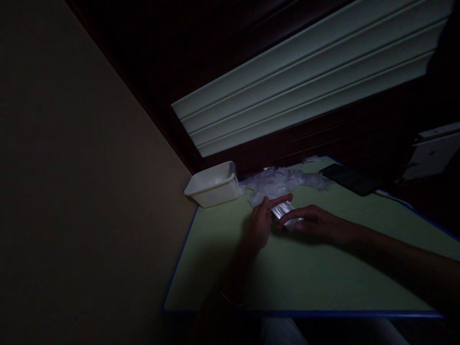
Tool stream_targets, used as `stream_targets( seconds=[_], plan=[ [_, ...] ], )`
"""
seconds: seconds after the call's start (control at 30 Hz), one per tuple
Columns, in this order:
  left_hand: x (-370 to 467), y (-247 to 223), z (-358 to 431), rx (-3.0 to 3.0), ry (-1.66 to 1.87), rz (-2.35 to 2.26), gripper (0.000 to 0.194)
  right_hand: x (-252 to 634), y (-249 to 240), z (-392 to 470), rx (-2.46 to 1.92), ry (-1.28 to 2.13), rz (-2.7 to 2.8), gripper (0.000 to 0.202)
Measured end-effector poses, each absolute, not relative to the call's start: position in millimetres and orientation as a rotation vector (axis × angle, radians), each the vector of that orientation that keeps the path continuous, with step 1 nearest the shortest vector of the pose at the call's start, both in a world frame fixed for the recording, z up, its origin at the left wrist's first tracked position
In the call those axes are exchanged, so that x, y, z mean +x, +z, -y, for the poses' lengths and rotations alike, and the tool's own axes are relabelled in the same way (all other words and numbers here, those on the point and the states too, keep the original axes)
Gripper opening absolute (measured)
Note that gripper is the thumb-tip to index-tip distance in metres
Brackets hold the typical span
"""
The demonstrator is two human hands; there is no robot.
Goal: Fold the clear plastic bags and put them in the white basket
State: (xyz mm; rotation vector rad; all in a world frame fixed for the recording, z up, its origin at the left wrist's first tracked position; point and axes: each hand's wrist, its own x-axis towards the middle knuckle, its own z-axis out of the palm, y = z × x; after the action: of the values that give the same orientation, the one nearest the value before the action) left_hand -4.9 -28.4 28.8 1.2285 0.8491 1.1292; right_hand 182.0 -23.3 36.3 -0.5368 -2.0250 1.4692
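Note:
A small shiny clear plastic bag (pixel 283 209) lies between my two hands, low over the table. My left hand (pixel 262 223) is at its left end, thumb up and index finger stretched along the bag's far edge; the bag seems gripped there, though the lower fingers are dark. From the right, my right hand (pixel 312 219) pinches the bag's near end with fingers and thumb. Just beyond my hands, a loose heap of clear plastic bags (pixel 275 182) is spread over the tabletop.
A white plastic tub (pixel 216 194) stands at the table's far left corner, by the wall. A dark flat device (pixel 350 178) lies at the back right with a pale cable (pixel 393 197). The pale green table (pixel 323 282) has a blue edge. Lighting is dim.

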Motion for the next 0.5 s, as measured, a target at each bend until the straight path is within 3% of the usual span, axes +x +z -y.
stream_targets(
  seconds=[0.5],
  plan=[
    [-11.1, 34.2, 23.0, 1.155, 1.253, -0.712, 0.06, 181.3, 30.3, 23.0, -0.505, 1.582, 1.924, 0.037]
  ],
)
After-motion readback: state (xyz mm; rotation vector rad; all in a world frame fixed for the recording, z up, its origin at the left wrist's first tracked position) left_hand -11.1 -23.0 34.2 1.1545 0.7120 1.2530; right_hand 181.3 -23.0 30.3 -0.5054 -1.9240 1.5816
